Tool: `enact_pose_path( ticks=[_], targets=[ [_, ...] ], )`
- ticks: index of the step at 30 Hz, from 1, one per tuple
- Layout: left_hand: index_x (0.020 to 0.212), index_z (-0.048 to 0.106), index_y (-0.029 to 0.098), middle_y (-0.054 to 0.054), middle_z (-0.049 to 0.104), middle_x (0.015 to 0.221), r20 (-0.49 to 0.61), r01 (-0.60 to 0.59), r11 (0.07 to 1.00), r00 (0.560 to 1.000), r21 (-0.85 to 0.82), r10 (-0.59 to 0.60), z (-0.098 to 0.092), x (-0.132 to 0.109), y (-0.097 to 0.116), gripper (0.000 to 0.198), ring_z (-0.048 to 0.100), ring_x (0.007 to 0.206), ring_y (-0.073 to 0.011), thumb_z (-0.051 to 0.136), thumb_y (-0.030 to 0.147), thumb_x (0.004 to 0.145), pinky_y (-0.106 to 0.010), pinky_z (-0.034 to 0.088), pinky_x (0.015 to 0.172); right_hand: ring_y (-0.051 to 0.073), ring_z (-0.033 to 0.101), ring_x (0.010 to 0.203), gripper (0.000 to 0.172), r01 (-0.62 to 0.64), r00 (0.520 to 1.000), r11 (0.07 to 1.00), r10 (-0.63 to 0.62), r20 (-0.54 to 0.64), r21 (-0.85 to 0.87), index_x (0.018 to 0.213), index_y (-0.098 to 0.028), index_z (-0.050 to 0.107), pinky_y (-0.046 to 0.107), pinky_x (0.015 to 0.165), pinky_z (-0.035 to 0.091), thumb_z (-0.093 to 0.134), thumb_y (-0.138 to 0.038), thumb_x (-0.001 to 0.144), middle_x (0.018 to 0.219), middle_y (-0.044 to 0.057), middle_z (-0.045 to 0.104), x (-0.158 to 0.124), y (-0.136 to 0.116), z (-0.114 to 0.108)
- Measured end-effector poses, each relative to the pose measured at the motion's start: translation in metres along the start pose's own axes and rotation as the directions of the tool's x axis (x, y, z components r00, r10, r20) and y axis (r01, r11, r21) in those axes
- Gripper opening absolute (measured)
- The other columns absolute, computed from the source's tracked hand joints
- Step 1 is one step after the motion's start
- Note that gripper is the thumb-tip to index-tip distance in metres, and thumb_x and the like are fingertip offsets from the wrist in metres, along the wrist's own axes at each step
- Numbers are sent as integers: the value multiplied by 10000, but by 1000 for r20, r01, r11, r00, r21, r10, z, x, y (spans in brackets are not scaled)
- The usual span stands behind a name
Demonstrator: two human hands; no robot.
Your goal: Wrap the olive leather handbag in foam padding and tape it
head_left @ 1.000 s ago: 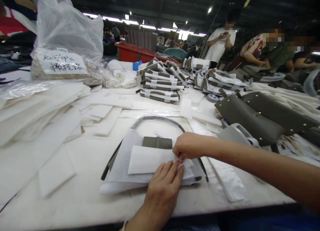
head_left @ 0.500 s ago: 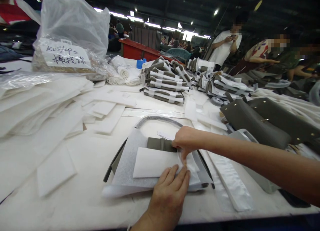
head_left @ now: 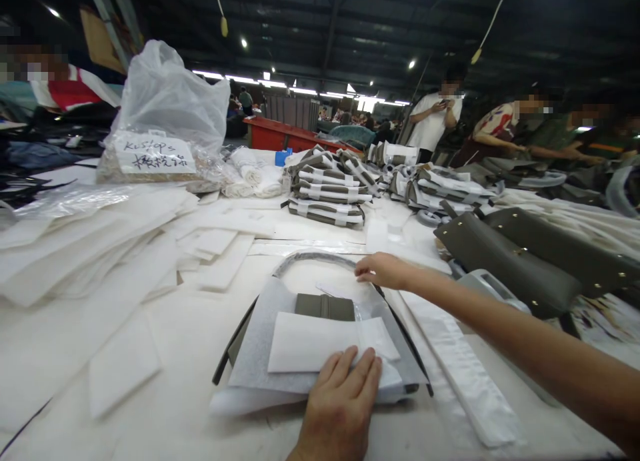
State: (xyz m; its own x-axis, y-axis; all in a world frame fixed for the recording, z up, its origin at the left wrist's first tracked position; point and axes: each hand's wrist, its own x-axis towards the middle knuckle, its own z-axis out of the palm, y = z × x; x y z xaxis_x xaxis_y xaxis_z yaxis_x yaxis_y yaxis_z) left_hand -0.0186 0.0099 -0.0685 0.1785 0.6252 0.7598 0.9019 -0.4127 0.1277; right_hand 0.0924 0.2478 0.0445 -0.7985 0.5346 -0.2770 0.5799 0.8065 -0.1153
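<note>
A flat grey bag (head_left: 324,306) wrapped in white foam sheet (head_left: 260,341) lies in front of me, its wrapped handle (head_left: 310,258) arching away. A white foam pad (head_left: 310,341) and a piece of clear tape lie on top. My left hand (head_left: 340,401) lies flat on the pad's near edge, fingers stretched out. Farther out, my right hand (head_left: 383,271) hovers by the right end of the handle, its fingers loosely curled and holding nothing that I can see.
White foam sheets (head_left: 85,248) are heaped at the left, with a labelled plastic bag (head_left: 160,128) behind them. Stacks of wrapped straps (head_left: 327,188) stand at the back. Grey bags (head_left: 505,254) lie at the right. Other people work behind the table.
My right hand has left the foam pad and moved away toward the handle. The left hand has stayed flat on the pad. The camera has tilted up.
</note>
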Motion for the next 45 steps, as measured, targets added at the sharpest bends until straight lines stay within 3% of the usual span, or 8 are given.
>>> enact_pose_path(
  ticks=[5,9,19,23,27,32,38,45],
  targets=[
    [1267,651,225,51,638,1328,12,19,1000,1000,-13,-19,0,-1,1,405,628,1140,-211,349,201,999,-333,494,976,316,617,1151,739,55,997,993,-61,56,102,1351,-185,592,366,964,455,697,-611,757,1268,149,669,-36,-22,26],
    [1272,643,210,46,635,1332,81,-5,1000,997,8,4,-3,1,2,416,626,1140,-224,370,142,965,-361,515,946,350,598,1157,963,-44,983,958,-9,186,282,1395,-178,542,408,977,452,791,-647,592,1304,168,633,-22,-17,39],
    [1311,606,212,22,614,1362,151,5,1000,989,-16,-2,-5,0,2,487,628,1147,-243,449,95,865,-404,546,936,157,658,732,469,-101,973,830,-32,228,548,953,-162,768,223,614,491,727,-548,691,855,24,754,1,5,47],
    [1320,594,208,5,625,1349,188,-17,1000,982,-15,19,-9,3,1,503,630,1145,-249,465,80,851,-426,558,937,182,668,716,408,-91,996,830,84,37,551,906,-145,772,271,661,519,581,-502,855,798,50,763,-3,1,51],
    [1334,575,203,-13,617,1360,230,-26,999,972,-38,34,-15,7,0,468,616,1176,-249,484,109,885,-435,553,966,242,656,1039,399,-26,943,849,196,-269,529,1104,-152,715,377,963,478,433,-399,968,1108,111,746,-32,-25,54],
    [1371,522,170,-64,579,1407,282,-42,996,957,-84,64,-30,13,-6,437,572,1248,-185,517,153,934,-372,483,1073,253,569,1245,384,215,869,922,-31,-493,321,1289,-219,620,480,1154,334,508,-391,964,1311,96,657,-101,-76,83],
    [1445,434,190,-94,506,1473,441,-233,964,884,129,155,-82,8,-47,607,415,1400,-274,665,235,886,-538,354,1155,292,424,1399,664,260,802,964,-189,-566,47,1512,-237,365,560,1154,352,621,-257,899,1513,109,466,-128,-91,126],
    [1489,377,219,-70,493,1484,534,-200,956,844,214,57,-124,-13,-105,622,443,1384,-231,517,63,903,-473,372,1149,250,654,1122,382,387,678,909,-169,-716,152,1288,-256,622,472,1014,515,524,-151,934,1203,86,715,-145,-122,131]
  ],
)
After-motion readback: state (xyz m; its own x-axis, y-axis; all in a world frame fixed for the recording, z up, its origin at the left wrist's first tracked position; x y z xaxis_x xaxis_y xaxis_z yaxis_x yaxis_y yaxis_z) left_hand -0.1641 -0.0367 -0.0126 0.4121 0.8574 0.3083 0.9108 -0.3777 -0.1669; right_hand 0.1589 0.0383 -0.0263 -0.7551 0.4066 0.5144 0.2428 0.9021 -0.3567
